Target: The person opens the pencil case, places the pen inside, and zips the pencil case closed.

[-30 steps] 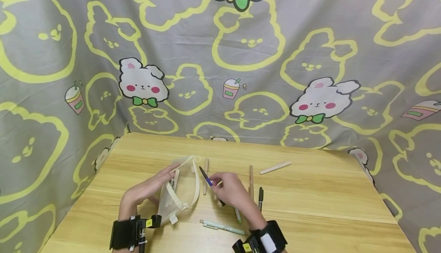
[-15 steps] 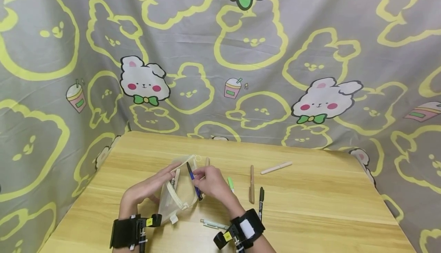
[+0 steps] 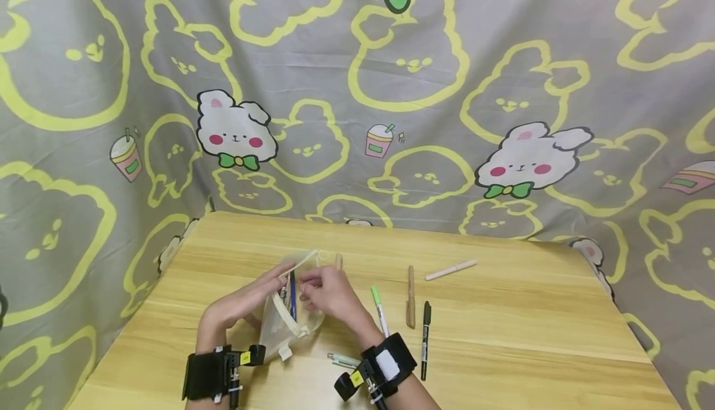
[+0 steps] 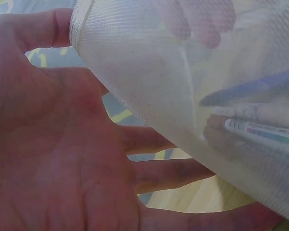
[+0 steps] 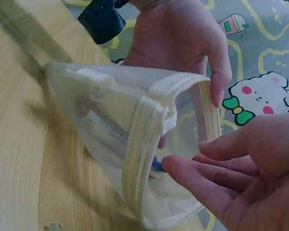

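A whitish see-through mesh zip pouch (image 3: pixel 272 329) is propped up with its mouth gaping to the right. My left hand (image 3: pixel 246 300) holds it at the rim, thumb at the edge and the other fingers spread behind the mesh in the left wrist view. Inside lies a blue pen (image 3: pixel 293 295), beside a white marker (image 4: pixel 265 137) seen through the mesh. At the mouth is my right hand (image 3: pixel 329 292), its loosely bent fingers (image 5: pixel 188 175) holding nothing. Whether its thumb touches the zip edge is unclear.
Right of the pouch lie a green-capped marker (image 3: pixel 379 307), a brown pen (image 3: pixel 411 298), a black marker (image 3: pixel 426 338) and a pale pen (image 3: pixel 451 270). A mint pen (image 3: pixel 342 360) is partly under the right wrist. Another tan pen (image 3: pixel 339 261) shows behind the right hand.
My right hand has moved left to the pouch mouth and let go of the blue pen, which now lies inside. The left hand keeps its place on the pouch.
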